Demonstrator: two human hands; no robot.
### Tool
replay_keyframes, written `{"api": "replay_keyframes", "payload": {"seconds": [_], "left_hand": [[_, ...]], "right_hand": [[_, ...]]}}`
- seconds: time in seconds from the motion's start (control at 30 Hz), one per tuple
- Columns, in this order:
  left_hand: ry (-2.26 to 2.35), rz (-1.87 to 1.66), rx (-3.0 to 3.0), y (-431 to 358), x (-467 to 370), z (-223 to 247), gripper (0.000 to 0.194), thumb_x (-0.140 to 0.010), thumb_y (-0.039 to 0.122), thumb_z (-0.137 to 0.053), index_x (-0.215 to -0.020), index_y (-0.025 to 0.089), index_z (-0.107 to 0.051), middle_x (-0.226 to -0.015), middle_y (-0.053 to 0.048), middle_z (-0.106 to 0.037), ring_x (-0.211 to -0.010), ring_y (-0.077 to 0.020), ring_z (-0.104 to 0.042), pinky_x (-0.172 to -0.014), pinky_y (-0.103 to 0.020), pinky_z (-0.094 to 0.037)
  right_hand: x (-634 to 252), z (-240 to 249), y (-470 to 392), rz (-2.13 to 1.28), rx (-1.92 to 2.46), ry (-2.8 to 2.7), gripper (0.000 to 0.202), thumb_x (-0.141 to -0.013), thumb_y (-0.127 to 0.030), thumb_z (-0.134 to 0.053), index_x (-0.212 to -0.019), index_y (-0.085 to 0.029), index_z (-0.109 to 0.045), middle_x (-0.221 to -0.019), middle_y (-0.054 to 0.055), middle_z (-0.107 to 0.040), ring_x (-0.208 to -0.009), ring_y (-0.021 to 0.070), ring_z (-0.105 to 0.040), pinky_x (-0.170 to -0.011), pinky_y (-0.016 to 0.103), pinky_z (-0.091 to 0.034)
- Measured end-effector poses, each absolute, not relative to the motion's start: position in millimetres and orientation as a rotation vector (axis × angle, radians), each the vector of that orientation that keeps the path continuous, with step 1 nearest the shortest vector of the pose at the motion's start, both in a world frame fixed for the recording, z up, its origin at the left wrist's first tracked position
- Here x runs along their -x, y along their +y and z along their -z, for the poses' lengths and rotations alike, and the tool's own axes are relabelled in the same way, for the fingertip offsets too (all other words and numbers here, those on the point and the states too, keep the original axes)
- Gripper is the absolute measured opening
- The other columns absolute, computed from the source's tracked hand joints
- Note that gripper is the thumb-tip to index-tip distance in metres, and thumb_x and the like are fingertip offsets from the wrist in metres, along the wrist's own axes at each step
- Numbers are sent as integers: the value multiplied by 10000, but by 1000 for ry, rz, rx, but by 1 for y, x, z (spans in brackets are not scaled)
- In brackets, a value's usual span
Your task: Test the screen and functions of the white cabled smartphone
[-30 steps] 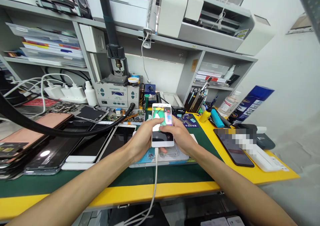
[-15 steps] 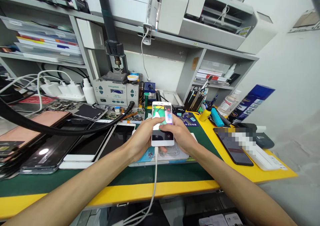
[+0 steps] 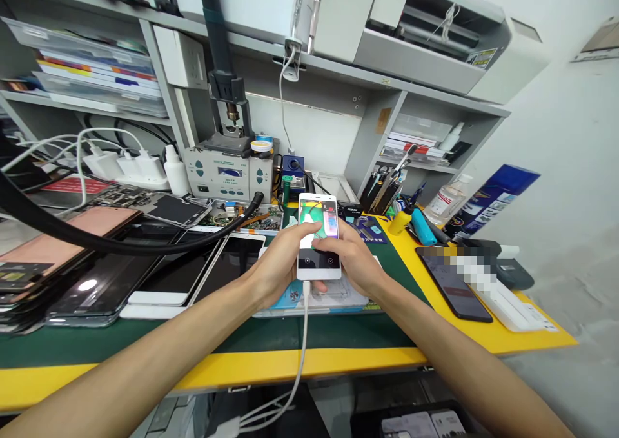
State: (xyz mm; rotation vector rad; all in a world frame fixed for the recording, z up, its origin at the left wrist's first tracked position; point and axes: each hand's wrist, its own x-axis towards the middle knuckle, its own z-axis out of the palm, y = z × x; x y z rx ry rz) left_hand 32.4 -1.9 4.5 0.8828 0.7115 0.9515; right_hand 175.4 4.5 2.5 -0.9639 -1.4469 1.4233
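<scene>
A white smartphone [image 3: 319, 268] is held upright between both hands over the bench, its screen lit with a colourful picture and two small icons below. My left hand [image 3: 285, 252] grips its left edge, thumb lying over the screen. From the right side my right hand [image 3: 355, 252] grips it too, with its thumb on the glass and a fingertip showing beneath the phone. A white charging cable [image 3: 304, 335] is plugged into the bottom end and hangs down past the bench edge. Under the hands lies a flat light-blue and white package [image 3: 285, 306], partly hidden.
Several phones and screens, such as a white phone [image 3: 164, 286], lie at left beneath a thick black hose [image 3: 145, 249]. Behind stands a grey hot-air station [image 3: 229, 177]. At right are a dark phone [image 3: 454, 286], a clear bottle [image 3: 447, 199] and a tool holder [image 3: 380, 189].
The view has shifted slightly, so the bench appears a little to the right. Both hands keep hold of the phone, and the picture on its screen looks much the same.
</scene>
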Motion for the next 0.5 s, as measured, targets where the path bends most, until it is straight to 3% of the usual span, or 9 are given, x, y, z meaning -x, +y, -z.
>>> {"api": "replay_keyframes", "payload": {"seconds": [0.23, 0.5], "left_hand": [[703, -936, -916, -1, -31, -5, 339, -919, 361, -542, -1141, 135, -663, -883, -91, -684, -602, -212, -648, -412, -349, -576], [712, -949, -895, 1, -32, -2, 382, -866, 358, -618, -1174, 134, -637, -891, -87, -687, -689, -253, -675, -409, -386, -593]], "right_hand": [[-175, -4, 4, -1402, 996, -1434, 332, -765, -241, -631, -1089, -209, -565, -811, -10, -643, -612, 158, -575, -614, 300, -445], [-175, -3, 4, -1405, 1023, -1403, 376, -738, -266, -670, -1097, -213, -573, -838, -7, -659, -631, 162, -565, -628, 301, -428]]}}
